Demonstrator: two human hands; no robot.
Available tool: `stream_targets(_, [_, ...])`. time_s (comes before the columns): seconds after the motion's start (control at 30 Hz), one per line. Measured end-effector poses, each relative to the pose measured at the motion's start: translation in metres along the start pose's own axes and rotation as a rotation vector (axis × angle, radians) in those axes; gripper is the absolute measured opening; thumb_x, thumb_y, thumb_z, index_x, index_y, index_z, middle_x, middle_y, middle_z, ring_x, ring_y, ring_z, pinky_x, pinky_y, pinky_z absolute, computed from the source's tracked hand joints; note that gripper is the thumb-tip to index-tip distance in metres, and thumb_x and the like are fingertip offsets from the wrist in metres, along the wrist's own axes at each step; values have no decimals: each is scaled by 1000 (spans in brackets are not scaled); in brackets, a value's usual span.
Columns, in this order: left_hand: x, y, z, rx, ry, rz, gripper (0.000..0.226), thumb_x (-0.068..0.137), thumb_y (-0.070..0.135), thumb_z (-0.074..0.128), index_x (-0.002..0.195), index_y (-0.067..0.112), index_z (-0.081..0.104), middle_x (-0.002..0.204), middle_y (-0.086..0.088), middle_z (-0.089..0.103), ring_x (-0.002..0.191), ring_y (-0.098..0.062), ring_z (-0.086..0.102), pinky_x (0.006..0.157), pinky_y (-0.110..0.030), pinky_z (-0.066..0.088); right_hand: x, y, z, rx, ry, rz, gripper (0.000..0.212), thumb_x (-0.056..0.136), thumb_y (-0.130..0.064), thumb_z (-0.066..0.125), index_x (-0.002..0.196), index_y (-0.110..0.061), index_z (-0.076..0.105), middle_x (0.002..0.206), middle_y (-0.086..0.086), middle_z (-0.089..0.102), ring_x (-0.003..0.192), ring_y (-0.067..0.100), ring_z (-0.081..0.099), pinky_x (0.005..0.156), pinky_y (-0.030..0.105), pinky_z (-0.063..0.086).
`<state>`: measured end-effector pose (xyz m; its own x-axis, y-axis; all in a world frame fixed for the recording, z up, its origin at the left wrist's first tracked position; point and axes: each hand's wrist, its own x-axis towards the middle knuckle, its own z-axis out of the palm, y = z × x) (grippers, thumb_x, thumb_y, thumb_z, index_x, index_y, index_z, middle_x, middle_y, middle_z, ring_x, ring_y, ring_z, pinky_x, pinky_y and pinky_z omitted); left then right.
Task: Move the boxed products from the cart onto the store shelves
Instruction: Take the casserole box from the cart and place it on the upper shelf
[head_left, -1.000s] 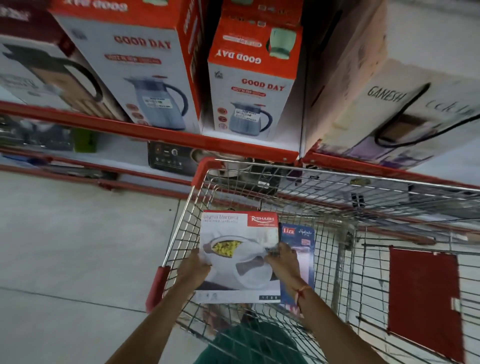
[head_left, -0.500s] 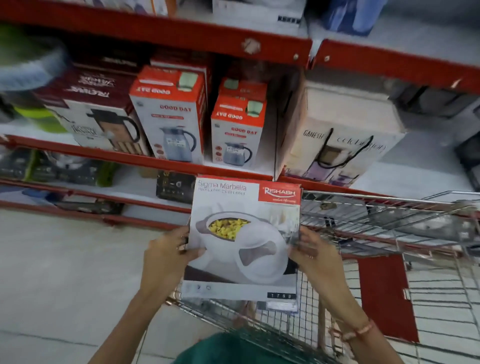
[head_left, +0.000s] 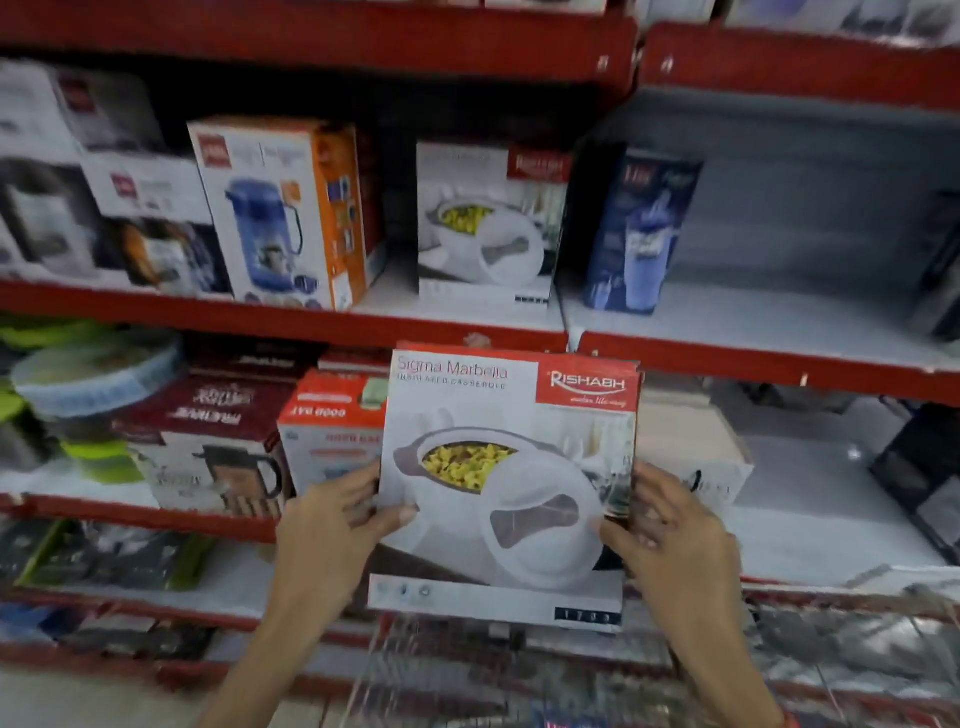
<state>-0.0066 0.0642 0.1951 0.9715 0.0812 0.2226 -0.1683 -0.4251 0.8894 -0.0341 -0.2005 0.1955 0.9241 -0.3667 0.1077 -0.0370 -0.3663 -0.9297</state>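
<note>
I hold a white and red casserole box (head_left: 506, 483) upright in front of the shelves. My left hand (head_left: 337, 525) grips its left edge and my right hand (head_left: 670, 530) grips its right edge. The box hangs just below the red lip of the middle shelf (head_left: 753, 358). On that shelf stands a matching casserole box (head_left: 488, 223), with a dark blue jug box (head_left: 636, 228) to its right. The wire cart (head_left: 779, 660) is blurred along the bottom edge, below the held box.
An orange and white flask box (head_left: 288, 208) stands left of the matching box. Bare shelf board (head_left: 810, 306) stretches right of the blue jug box. The lower shelf holds Good Day boxes (head_left: 332, 426), a dark red kettle box (head_left: 208, 441) and a beige box (head_left: 691, 447).
Both hands lifted the casserole box out of the cart and up in front of the shelves. My view tilted upward, so the middle shelf now shows.
</note>
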Motion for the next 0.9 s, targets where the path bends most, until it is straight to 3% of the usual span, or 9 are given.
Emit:
stream_targets(0.13, [54, 48, -4, -97, 87, 154, 48, 70, 6, 75, 103, 40, 64, 70, 45, 62, 79, 20, 61, 70, -1, 49, 40, -59, -3, 63, 151, -178, 66, 69, -9, 82, 126, -29, 56, 103, -21, 65, 104, 11, 66, 94, 40, 55])
stream_targets(0.23, [103, 71, -5, -115, 181, 239, 48, 70, 5, 76, 115, 19, 65, 89, 28, 66, 75, 22, 59, 69, 3, 47, 75, -95, 1, 93, 220, -295, 66, 69, -8, 82, 127, -26, 56, 104, -19, 63, 101, 9, 67, 93, 35, 54])
stream_targets(0.33, [149, 91, -6, -77, 226, 285, 53, 71, 5, 76, 121, 10, 60, 102, 3, 66, 89, 0, 63, 64, 6, 44, 117, -121, 8, 88, 246, -373, 65, 70, -9, 81, 128, -23, 55, 107, -16, 62, 97, 7, 65, 93, 26, 52])
stream_targets(0.43, [192, 97, -4, -109, 260, 312, 55, 70, 3, 75, 122, 8, 58, 110, -4, 66, 100, -12, 61, 68, 0, 49, 158, -135, 22, 144, 242, -414, 62, 71, -4, 79, 126, -18, 55, 101, -16, 58, 86, -2, 59, 79, 3, 47])
stream_targets(0.47, [206, 96, -2, -106, 283, 311, 56, 70, 3, 75, 123, 8, 58, 113, -7, 66, 100, -12, 61, 72, -6, 52, 173, -136, 29, 148, 243, -421, 61, 72, -2, 79, 126, -18, 55, 99, -17, 58, 83, -5, 58, 77, 4, 49])
stream_targets(0.53, [228, 91, 3, -77, 311, 303, 56, 70, 5, 76, 123, 9, 58, 117, -12, 66, 102, -15, 62, 83, -22, 53, 199, -133, 44, 141, 242, -430, 61, 71, -1, 79, 125, -20, 55, 98, -17, 60, 84, -2, 63, 85, 21, 56])
stream_targets(0.63, [253, 78, 10, -12, 343, 280, 56, 71, 6, 75, 124, 8, 56, 118, -17, 65, 106, -25, 64, 88, -30, 52, 227, -121, 65, 107, 241, -447, 62, 71, -3, 79, 124, -24, 54, 100, -15, 65, 93, 7, 67, 90, 40, 57])
stream_targets(0.73, [265, 65, 18, 17, 372, 274, 55, 72, 6, 74, 124, 6, 56, 119, -18, 64, 104, -23, 65, 87, -26, 50, 243, -113, 79, 102, 256, -462, 61, 74, -2, 77, 127, -20, 55, 113, -4, 70, 95, 4, 65, 91, 36, 57])
stream_targets(0.9, [277, 45, 28, 116, 415, 275, 45, 76, 6, 71, 119, 2, 60, 106, -18, 71, 79, -8, 57, 64, -7, 46, 253, -95, 93, 82, 283, -467, 55, 74, -7, 78, 123, -17, 55, 118, 2, 69, 99, 11, 68, 91, 31, 56])
